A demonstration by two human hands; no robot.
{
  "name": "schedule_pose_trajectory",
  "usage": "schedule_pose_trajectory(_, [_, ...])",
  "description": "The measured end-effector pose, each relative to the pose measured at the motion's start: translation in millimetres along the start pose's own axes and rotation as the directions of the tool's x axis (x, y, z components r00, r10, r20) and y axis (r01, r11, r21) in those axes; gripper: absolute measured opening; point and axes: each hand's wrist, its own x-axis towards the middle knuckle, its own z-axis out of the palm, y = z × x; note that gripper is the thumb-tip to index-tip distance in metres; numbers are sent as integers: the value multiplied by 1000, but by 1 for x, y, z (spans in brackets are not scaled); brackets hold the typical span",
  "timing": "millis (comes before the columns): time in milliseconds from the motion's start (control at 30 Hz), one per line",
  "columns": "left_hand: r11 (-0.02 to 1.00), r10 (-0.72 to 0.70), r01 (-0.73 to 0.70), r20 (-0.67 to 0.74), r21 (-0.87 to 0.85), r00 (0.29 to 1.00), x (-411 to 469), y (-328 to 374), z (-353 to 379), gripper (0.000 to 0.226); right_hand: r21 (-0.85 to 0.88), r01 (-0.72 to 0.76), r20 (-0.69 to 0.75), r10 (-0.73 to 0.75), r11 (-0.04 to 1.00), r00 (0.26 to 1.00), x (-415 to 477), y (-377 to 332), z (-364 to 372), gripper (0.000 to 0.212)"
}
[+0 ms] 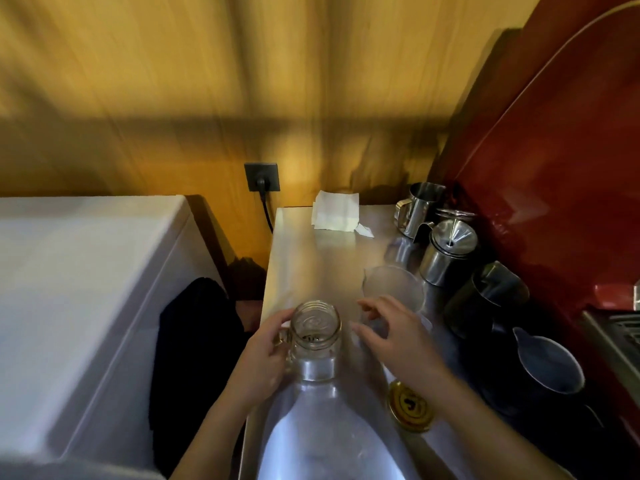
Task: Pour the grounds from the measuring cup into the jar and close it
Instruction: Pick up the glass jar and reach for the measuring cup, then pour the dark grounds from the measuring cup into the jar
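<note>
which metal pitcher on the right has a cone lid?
The middle shiny steel pot, capped by a cone-shaped lid; the steel pitcher behind and dark pitcher in front are open-topped.

Steel counter (304,258): open jar (314,332), measuring cup (393,289), gold lid (411,406), paper (335,214), metal pitchers (446,256).

No text, number or brand can be read anywhere. The gold lid (410,406), lying on the counter just right of the right hand's (394,336) wrist, carries a dark emblem too blurred to make out. The glass jar (314,337), gripped at its handle by the left hand (264,355), shows raised rings on its base but no legible lettering.
</note>
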Motion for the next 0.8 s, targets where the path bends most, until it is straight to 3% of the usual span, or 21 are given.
schedule_pose_trajectory(100, [1000, 22, -22, -12, 9, 1000, 1, -3, 0, 49, -42, -24, -191, 15, 999, 981, -4, 9, -14, 12])
schedule_pose_trajectory(267, [999, 39, -39, -18, 31, 999, 3, -6, 1, 54, -37, -231, -332, 207, 972, 921, -19, 32, -20, 16])
schedule_pose_trajectory(400, [999, 30, -30, -18, 27, 999, 3, -6, 2, 50, -6, -475, -221, 463, 880, 859, -24, 49, -16, 49])
schedule_pose_trajectory(500, [998, 42, -42, -19, 38, 999, 2, -6, 2, 49, 145, -556, -63, 568, 819, 821, -24, 57, -15, 29])
schedule_pose_trajectory(567, [998, 39, -38, -20, 51, 999, 2, -5, 2, 46, 218, -565, -32, 585, 796, 811, -23, 56, -17, 11])
schedule_pose_trajectory(667, [997, 19, -18, -16, 75, 1000, 3, -5, 2, 46, 232, -539, -55, 565, 809, 823, -19, 55, -24, 22])
schedule_pose_trajectory(800, [996, 1, -1, 3, 88, 1000, 0, -2, -1, 51, 332, -427, -76, 475, 841, 877, -8, 42, -38, 21])
